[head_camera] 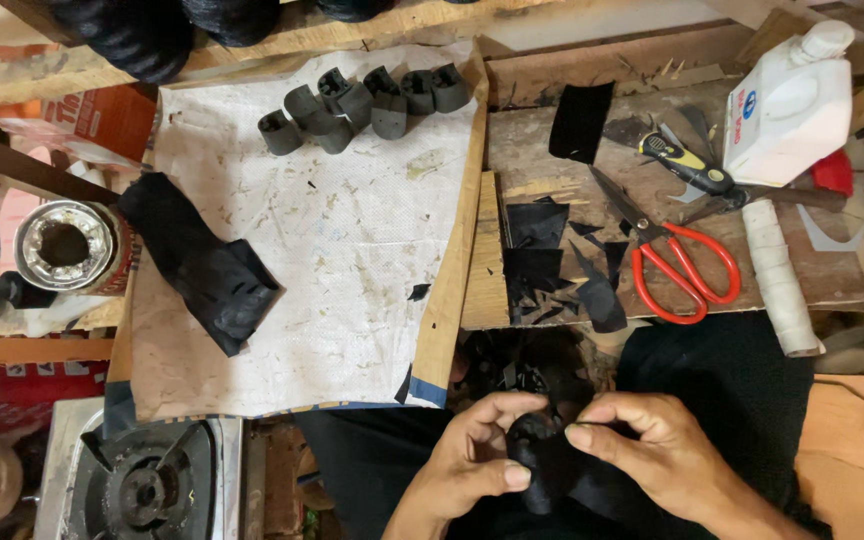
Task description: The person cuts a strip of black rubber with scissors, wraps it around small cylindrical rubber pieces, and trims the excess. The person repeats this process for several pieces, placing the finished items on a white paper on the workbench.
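Observation:
Low in the head view, both my hands pinch one small black piece of material [542, 450] over my lap. My left hand [472, 465] grips it from the left with thumb and fingers. My right hand [652, 450] holds its right side, thumb and forefinger pressed on the top edge. Most of the piece is hidden between my fingers.
A white cloth-covered board [332, 240] carries several dark grey curved pieces [362, 105] and a black folded strip [202, 265]. On the wooden bench [822, 270] lie red-handled scissors [677, 265], black scraps [552, 260], a yellow-black cutter [687, 165], a white bottle [787, 105], a white roll [780, 280]. An open tin [64, 245] stands left.

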Available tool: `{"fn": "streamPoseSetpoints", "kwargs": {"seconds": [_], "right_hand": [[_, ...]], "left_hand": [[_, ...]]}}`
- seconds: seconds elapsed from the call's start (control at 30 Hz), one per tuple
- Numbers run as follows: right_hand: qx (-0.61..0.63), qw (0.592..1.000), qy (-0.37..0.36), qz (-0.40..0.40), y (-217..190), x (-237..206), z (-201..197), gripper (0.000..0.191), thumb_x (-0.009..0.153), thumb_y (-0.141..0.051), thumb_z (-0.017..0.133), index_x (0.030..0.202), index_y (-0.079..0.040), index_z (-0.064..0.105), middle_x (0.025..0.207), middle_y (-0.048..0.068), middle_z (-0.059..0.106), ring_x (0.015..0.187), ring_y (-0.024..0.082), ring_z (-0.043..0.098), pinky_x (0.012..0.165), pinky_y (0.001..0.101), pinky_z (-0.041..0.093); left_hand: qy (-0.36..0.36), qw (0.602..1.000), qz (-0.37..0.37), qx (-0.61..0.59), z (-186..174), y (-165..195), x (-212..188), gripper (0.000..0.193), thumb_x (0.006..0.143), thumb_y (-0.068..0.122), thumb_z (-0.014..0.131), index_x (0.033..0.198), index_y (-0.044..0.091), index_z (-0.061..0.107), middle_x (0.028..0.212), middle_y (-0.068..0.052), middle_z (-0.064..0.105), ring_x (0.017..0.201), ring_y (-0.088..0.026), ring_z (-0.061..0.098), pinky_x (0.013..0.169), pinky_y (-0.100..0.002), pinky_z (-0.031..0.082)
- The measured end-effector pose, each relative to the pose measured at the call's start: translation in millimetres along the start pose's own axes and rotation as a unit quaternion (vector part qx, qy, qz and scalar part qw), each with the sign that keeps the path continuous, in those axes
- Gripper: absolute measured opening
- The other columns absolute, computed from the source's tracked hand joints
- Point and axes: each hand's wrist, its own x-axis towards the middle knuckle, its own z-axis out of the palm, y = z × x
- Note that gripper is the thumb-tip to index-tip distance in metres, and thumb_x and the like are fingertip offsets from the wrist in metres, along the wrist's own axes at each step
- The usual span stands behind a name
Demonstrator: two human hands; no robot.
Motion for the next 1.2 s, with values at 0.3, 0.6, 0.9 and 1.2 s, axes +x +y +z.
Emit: {"fn": "streamPoseSetpoints", "kwargs": {"seconds": [0.3,0.6,0.9,1.2], "right_hand": [[0.003,0.999,0.004,-0.033,-7,-1,-1,0.015,0.083,-0.018,0.078,0.085,-0.003,0.080,0.066,0.003,0.074,0.063,0.008,0.063,0.057,0.0280,0.054],[-0.043,0.993,0.002,-0.111,-19,-4,4,0.017,0.081,-0.019,0.080,0.089,-0.004,0.077,0.075,0.004,0.079,0.069,0.014,0.072,0.061,0.0270,0.057],[-0.091,0.980,-0.045,-0.173,-21,-20,-16,0.017,0.087,-0.020,0.079,0.092,-0.004,0.077,0.080,0.003,0.067,0.069,0.016,0.066,0.060,0.0304,0.052],[-0.177,0.947,-0.015,-0.268,2,-27,-18,0.015,0.087,-0.022,0.082,0.096,-0.012,0.079,0.074,0.001,0.067,0.066,0.017,0.061,0.058,0.0328,0.047]], "left_hand": [[0.011,0.997,0.065,-0.036,2,-7,10,0.074,0.084,0.008,0.085,0.147,0.000,0.046,0.132,-0.014,0.062,0.118,-0.021,0.061,0.101,-0.033,0.051],[0.098,0.991,0.082,0.040,16,-14,9,0.073,0.080,-0.002,0.082,0.144,0.002,0.047,0.131,-0.010,0.063,0.113,-0.015,0.063,0.095,-0.031,0.054],[0.144,0.978,0.059,0.138,1,-9,-3,0.051,0.083,-0.003,0.083,0.129,-0.001,0.060,0.106,-0.005,0.061,0.092,-0.010,0.057,0.077,-0.026,0.050],[0.116,0.984,0.058,0.124,-1,-7,0,0.049,0.083,-0.002,0.082,0.127,-0.001,0.060,0.111,-0.007,0.063,0.097,-0.012,0.059,0.080,-0.026,0.051]]}}
